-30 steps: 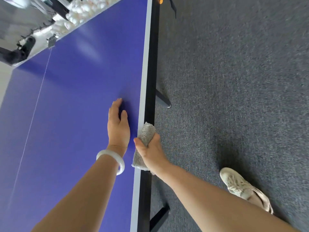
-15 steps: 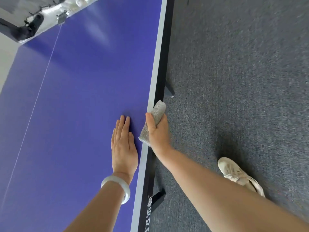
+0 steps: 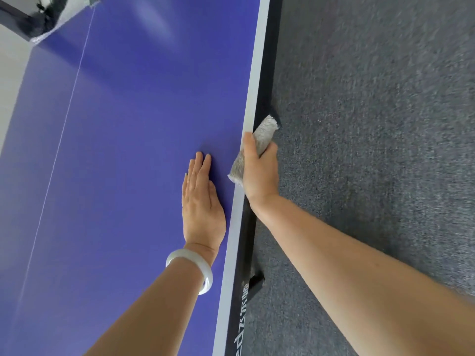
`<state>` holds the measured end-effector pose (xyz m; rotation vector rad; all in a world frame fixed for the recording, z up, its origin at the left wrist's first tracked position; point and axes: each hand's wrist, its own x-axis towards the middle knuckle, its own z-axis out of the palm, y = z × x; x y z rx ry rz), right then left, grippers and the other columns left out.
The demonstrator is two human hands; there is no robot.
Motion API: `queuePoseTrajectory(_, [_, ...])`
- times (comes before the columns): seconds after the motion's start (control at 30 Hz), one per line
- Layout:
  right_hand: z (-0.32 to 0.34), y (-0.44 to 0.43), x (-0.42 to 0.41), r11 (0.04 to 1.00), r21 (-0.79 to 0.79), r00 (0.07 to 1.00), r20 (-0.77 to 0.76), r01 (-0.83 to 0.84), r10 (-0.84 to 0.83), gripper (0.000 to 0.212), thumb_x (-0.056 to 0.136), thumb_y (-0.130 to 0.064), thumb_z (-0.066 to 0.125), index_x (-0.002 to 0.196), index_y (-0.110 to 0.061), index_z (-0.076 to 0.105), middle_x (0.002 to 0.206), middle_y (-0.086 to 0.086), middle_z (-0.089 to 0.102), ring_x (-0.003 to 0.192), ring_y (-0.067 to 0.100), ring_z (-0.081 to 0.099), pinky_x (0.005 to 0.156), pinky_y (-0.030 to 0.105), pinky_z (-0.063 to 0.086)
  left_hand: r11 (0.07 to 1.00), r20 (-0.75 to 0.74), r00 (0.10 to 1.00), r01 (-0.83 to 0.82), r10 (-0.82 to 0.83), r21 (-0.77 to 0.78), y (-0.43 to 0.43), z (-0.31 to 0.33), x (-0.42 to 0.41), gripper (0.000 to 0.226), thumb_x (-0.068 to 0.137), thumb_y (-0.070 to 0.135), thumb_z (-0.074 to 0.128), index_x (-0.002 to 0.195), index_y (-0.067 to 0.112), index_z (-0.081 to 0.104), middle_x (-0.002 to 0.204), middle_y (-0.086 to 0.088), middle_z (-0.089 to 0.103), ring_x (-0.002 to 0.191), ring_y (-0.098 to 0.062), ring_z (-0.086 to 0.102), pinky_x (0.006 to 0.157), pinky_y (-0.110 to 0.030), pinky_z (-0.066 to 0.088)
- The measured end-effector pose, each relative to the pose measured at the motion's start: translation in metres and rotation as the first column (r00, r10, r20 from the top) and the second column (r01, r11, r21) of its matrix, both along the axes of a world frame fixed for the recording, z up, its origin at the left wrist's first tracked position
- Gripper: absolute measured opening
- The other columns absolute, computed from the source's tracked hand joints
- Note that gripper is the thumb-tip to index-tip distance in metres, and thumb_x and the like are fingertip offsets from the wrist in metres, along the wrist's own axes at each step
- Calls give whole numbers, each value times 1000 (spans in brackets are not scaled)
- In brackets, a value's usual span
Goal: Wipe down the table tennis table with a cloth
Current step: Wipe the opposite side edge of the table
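Note:
The blue table tennis table (image 3: 123,140) fills the left half of the head view, its white side line and black side rail running up the middle. My right hand (image 3: 259,173) grips a grey cloth (image 3: 264,132) folded over that edge, thumb on the white line and fingers down the black rail. My left hand (image 3: 201,201) lies flat on the blue top just left of the edge, fingers straight and together. A white bangle sits on the left wrist.
Grey carpet (image 3: 372,140) covers the floor to the right of the table. A black table leg foot (image 3: 255,282) sticks out below the rail near my right forearm. A thin white centre line (image 3: 64,129) runs along the tabletop at left.
My right hand has slid the cloth farther along the table edge, away from me. The left hand followed forward on the top. The shoe on the carpet has left the view.

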<state>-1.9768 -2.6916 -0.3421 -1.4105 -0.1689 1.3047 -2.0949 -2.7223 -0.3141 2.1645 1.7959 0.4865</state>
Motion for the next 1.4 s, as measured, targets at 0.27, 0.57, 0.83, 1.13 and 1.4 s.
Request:
queuePoseTrajectory(0.27, [-1,-123,-74,990,132,996,-77,51,-41,49,82,-62,53,125,-39,46,117,-29,58,113,-10,53,93,6,38,999,-13,999,-33,33,1,-1,-2,3,50,102,9,25,151,17,35,161,4,24,149,-8,17,123,-37,16])
queuePoseTrajectory(0.57, [-11,-7,-7,999,45,999,-26,20,-19,38,93,-54,56,112,-23,46,95,-16,56,84,6,58,69,20,42,1000,-48,999,-12,12,0,1,0,3,50,102,7,26,151,15,35,161,3,24,149,-10,17,123,-38,16])
queuePoseTrajectory(0.83, [-6,-102,-70,992,88,996,-2,94,-94,65,81,-65,48,130,-24,46,124,-7,58,119,8,55,102,24,42,1000,-47,998,-31,32,2,1,0,5,50,103,2,28,151,16,35,161,5,24,149,-8,17,123,-34,15])
queuePoseTrajectory(1.13, [-22,-47,-29,996,81,993,-117,35,-25,35,89,-57,56,109,-28,51,106,-3,66,96,10,64,94,37,49,1000,-48,999,-10,10,2,1,1,4,50,104,3,27,152,16,34,161,5,23,149,-10,16,123,-32,13])
queuePoseTrajectory(1.4, [-8,-166,-101,995,102,999,-30,-17,20,43,83,-71,45,121,-53,38,119,-38,52,115,-22,44,95,0,30,1000,-50,999,-16,16,9,0,1,6,50,103,2,27,151,15,34,161,3,24,149,-11,17,123,-31,13])
